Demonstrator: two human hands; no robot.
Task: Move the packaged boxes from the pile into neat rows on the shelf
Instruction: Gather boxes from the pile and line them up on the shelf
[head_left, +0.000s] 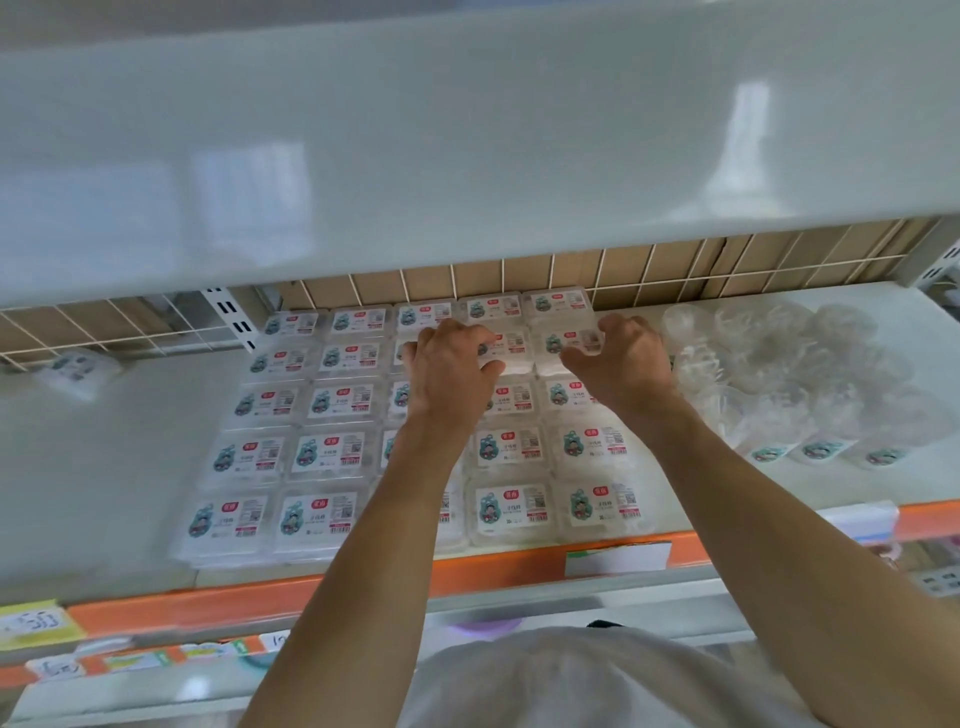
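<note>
Clear packaged boxes (332, 454) with white labels lie in neat rows on the white shelf (104, 467), several columns wide. My left hand (449, 366) reaches to the second row from the back and grips a raised box (511, 347), thumb under its front edge. My right hand (621, 358) grips the neighbouring raised box (569, 343) at the right end of that row, fingers curled over its right side. Both boxes sit slightly higher than the rows around them. My left forearm hides part of the middle column.
A single box (78, 370) lies apart at the far left near the wire mesh back (623, 270). Stacks of clear plastic cups (779, 374) lie on their sides right of the rows. The upper shelf (467, 156) hangs low overhead. An orange price rail (208, 608) edges the front.
</note>
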